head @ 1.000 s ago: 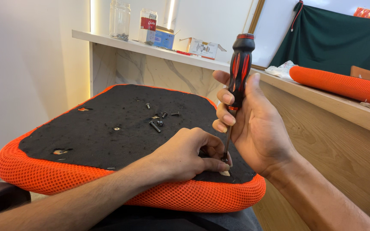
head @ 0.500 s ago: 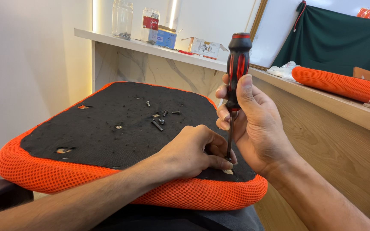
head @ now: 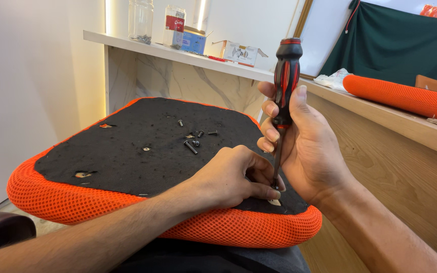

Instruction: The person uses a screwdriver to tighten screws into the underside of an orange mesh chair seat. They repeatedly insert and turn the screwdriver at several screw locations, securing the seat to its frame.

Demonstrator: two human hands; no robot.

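An orange mesh seat cushion (head: 142, 217) lies upside down across the person's lap, its black underside (head: 142, 131) facing up. The right hand (head: 304, 146) is wrapped tight around a red and black screwdriver (head: 288, 76), held upright with its tip down near the cushion's front right corner. The left hand (head: 236, 174) pinches closed at the tip; what it steadies there, likely a small screw, is hidden by the fingers (head: 271, 193). Loose screws (head: 192, 141) lie scattered mid-panel, well apart from the hands. The step in hand looks like seating the driver in a screw at that corner. Turning it calls for straight downward pressure and a steady pinch.
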